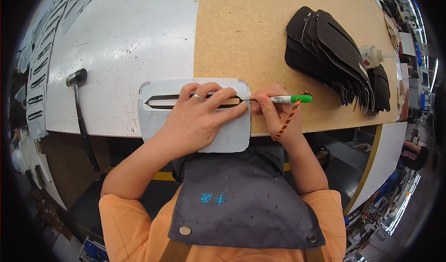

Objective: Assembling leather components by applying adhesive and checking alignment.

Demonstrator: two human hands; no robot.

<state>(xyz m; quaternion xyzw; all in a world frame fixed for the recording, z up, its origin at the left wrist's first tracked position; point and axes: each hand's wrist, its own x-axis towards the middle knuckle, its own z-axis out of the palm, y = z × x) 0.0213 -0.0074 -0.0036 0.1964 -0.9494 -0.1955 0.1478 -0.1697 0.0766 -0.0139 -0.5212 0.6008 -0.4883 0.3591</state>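
Note:
A pale grey-white panel [232, 134] with rounded corners lies at the table's front edge, its lower part reaching past the edge. A long slot [160, 102] with dark borders and pointed ends runs across its upper part. My left hand [195, 118] rests on the panel with fingers spread, holding it down over the slot. In my right hand [278, 118] is a white pen-shaped tool [281, 99] with a green end, pinched between thumb and fingers. Its thin tip meets the panel near the slot's right end. An orange-and-black cord [289, 120] loops from the tool.
A black-handled hammer [81, 115] lies at left, its handle over the table edge. Dark slotted pieces [325, 53] are stacked at right, beside a translucent bottle [371, 56]. Several pale slotted pieces [42, 69] line the far left. The tabletop is part white, part tan board [241, 34].

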